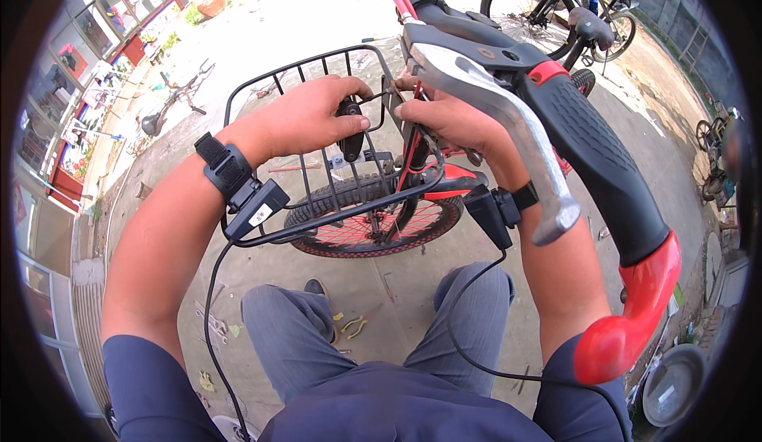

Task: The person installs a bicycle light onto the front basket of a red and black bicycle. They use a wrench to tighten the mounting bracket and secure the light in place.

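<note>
My left hand [321,113] is closed around a black folding multi-tool [350,136]. A thin dark shaft runs from the tool towards the back of a black wire bicycle basket [278,232]. My right hand [452,117] has its fingers bent at the basket's back edge, by a small bracket close to the bike's front post. What those fingertips pinch is too small and partly hidden to name. Below the basket is the bicycle's front wheel [373,240], with red spokes and a red mudguard [454,182]. The handlebar grip [595,140] and silver brake lever [528,124] reach over my right forearm.
Yellow-handled pliers [355,327] and other hand tools lie on the concrete by my feet. Black cables trail from both wrist straps. More bicycles [548,13] stand at the back right. A round grey basin [673,382] sits at the lower right. A windowed building lines the left.
</note>
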Demonstrator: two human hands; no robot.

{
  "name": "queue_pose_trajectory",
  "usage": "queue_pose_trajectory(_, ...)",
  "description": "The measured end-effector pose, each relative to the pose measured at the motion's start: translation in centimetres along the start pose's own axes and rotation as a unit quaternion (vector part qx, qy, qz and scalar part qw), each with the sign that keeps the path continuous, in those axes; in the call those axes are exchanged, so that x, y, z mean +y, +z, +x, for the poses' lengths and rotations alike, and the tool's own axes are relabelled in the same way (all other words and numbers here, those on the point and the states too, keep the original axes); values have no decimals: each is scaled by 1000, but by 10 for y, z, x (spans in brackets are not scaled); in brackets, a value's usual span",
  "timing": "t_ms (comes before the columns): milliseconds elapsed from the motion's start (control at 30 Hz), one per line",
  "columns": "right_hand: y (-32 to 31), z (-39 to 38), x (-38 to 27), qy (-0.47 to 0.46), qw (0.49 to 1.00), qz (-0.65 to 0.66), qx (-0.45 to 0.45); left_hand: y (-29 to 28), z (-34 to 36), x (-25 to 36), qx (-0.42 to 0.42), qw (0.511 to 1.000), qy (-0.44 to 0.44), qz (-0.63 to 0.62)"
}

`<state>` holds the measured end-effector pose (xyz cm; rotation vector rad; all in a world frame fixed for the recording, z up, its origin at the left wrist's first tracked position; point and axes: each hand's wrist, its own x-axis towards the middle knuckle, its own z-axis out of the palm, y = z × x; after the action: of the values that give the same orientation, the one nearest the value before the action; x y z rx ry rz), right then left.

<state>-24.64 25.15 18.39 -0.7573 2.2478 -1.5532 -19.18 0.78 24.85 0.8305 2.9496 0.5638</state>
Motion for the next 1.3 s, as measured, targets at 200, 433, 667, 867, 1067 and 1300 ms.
queue_pose_trajectory(200, 5, -10, -23, -24, 999, 15, -16, -10, -3, 3, 66, 939, 107, 321)
queue_pose_trajectory(433, -4, -1, -8, 14, 1000, -27, -6, -13, -2, -3, -5, 997, -54, -53)
queue_pose_trajectory(667, -2, 3, 2, 4, 1000, 18, -13, -13, 0, 7, -37, 952, -181, -243)
queue_pose_trajectory(867, 1, -5, -12, -3, 999, 36, -23, -4, 1, -7, -38, 872, -214, -438)
queue_pose_trajectory(1067, 1, -10, -23, 24, 998, 43, -41, -7, 3, -17, -53, 841, -226, -489)
queue_pose_trajectory(1300, -1, -3, -9, 17, 1000, 16, -9, 3, 1, -7, 93, 979, 103, 149)
